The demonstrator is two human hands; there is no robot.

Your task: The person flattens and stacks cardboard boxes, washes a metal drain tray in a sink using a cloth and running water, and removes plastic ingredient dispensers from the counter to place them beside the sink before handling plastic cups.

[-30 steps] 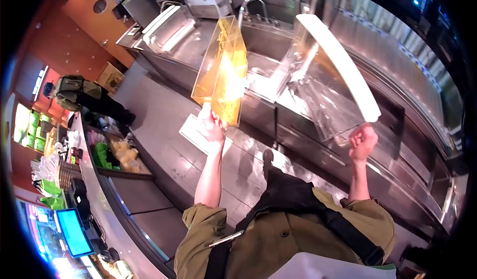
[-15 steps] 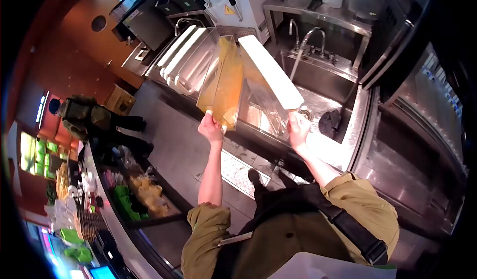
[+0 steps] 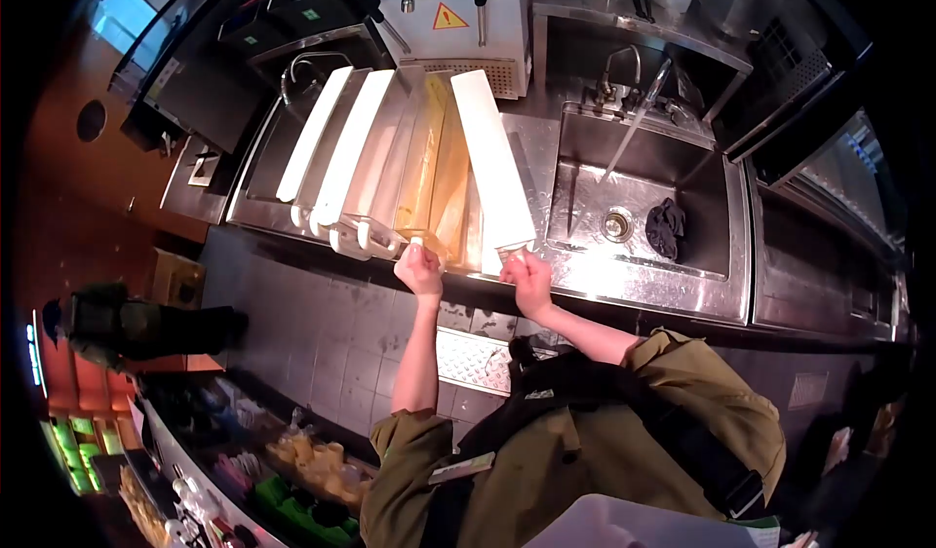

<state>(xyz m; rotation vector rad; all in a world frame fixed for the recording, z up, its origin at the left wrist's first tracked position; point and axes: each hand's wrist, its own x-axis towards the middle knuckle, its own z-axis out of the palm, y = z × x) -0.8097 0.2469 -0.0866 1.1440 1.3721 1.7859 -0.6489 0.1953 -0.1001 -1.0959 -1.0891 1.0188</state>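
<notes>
My left hand (image 3: 419,271) is closed around the small white handle at the near end of a clear plastic bin with a yellow tint (image 3: 429,173). That bin lies on the metal counter, alongside several other clear bins. My right hand (image 3: 529,283) is closed on the near end of a clear bin with a long white side (image 3: 494,158), slightly slanted just right of the yellow one. To the left, two more white strips (image 3: 356,148) (image 3: 316,135) top similar clear bins, whose white handles (image 3: 366,236) point toward me.
On the right is a metal sink (image 3: 575,246) with water running from its tap (image 3: 643,109) and a dark cloth (image 3: 666,228) inside. A white machine (image 3: 458,21) stands behind the bins. A person (image 3: 127,324) is at far left, and a stocked counter (image 3: 283,450) lies behind me.
Both bins in my hands have come closer together and down beside the other bins, the right one moving left away from the sink. My view has turned.
</notes>
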